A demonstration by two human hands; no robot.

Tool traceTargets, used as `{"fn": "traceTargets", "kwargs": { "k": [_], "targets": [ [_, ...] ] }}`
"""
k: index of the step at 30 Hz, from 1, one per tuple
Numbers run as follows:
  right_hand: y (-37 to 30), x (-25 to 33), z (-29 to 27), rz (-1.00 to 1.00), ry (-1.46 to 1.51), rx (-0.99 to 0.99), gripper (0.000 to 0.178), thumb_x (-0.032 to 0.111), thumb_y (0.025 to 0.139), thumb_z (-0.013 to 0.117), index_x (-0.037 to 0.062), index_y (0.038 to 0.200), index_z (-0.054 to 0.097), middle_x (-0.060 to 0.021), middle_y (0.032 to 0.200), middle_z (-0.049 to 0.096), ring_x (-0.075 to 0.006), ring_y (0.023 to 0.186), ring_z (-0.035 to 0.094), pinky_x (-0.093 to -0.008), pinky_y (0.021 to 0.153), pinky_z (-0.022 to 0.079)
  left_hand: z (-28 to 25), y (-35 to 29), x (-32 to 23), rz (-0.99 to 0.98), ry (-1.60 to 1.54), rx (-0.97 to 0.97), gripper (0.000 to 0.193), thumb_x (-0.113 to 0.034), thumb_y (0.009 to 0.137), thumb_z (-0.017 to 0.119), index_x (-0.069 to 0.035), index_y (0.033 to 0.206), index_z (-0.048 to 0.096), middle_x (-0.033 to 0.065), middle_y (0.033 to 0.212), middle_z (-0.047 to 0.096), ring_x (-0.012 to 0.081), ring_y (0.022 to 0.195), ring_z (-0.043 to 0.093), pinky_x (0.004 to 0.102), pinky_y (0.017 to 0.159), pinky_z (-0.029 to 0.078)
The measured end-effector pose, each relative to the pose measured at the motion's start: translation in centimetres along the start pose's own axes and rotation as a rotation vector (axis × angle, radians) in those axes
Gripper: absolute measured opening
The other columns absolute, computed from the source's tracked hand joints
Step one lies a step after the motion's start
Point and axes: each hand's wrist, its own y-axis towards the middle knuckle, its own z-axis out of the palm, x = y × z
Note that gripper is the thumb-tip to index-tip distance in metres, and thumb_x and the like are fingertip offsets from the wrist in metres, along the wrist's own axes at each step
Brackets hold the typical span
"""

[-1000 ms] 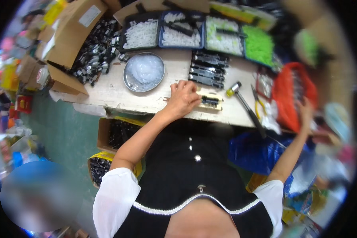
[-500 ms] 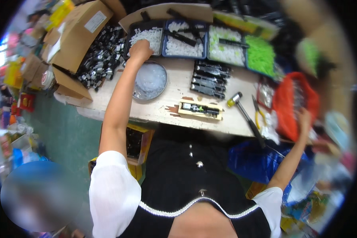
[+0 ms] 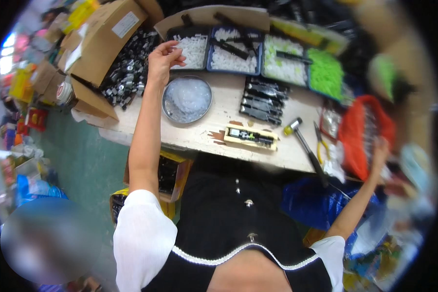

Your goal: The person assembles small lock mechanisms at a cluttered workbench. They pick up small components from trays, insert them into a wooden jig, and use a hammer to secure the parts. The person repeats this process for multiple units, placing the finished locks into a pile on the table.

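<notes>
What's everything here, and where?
Bench: one, whitish, centre
Trays: four, dark, far side
Small pieces: many, white or green, in trays
Bowl: one, silver, bench's left
Big carton: one, brown, left
Metal parts: many, silver, black, beside carton
Long parts: several, black, bench's middle
Holder: one, cream, near edge
Hammer: one, black, right of holder
Pliers: one, yellow, beside hammer
Bag: one, red, bench's right
Boxes: two, yellowish, under bench
Clutter: blurred, sides
Left hand: one, by leftmost tray
Right hand: one, by bag

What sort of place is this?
Probably a small assembly workshop: trays of small white parts, a row of similar black pieces and a hammer all sit on one workbench.
</notes>
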Motion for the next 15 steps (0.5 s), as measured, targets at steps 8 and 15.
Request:
{"fn": "traceTargets", "kwargs": {
  "k": [8, 15],
  "targets": [
    [-2.0, 5.2, -1.0, -0.158, 0.173, -0.075, 0.023, 0.013, 0.087, 0.061, 0.0014, 0.106, 0.062, -0.0057, 0.1, 0.062, -0.0127, 0.09, 0.056, -0.0256, 0.081, 0.043, -2.7, -11.4, 1.4, 0.175, 0.635, 0.007, 0.013, -0.002, 0.075, 0.065, 0.0, 0.087, 0.064, 0.0038, 0.073, 0.064, 0.0117, 0.064, 0.059, 0.0247, 0.056, 0.046],
    [-4.6, 13.3, 0.6, -0.289, 0.229, -0.005, 0.022, 0.01, 0.088, 0.057, 0.0012, 0.108, 0.062, -0.0066, 0.105, 0.063, -0.014, 0.098, 0.057, -0.0259, 0.086, 0.042, -2.4, -13.6, 3.9, 0.395, 1.029, 0.003, 0.01, -0.003, 0.07, 0.066, -0.004, 0.079, 0.061, 0.0086, 0.076, 0.06, 0.0238, 0.07, 0.058, 0.0328, 0.062, 0.046]
  ]
}}
